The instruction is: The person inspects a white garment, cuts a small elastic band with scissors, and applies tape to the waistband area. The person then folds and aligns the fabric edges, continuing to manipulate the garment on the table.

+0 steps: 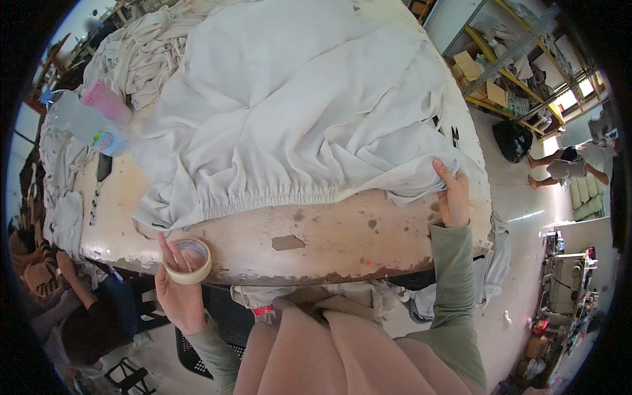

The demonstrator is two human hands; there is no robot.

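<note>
Pinching soft, light-looking cloth [276, 118] by its edge, likely the best hold, in my right hand [453, 194]; a tape roll [187, 278] rings my open left hand [181, 301].

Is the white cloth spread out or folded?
Spread out, though wrinkled: the white cloth covers much of the table, its gathered edge toward the camera.

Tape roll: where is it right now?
In the head view, left of centre, the tape roll is in the left hand at the near edge of the table, just below the left end of the white cloth.
</note>
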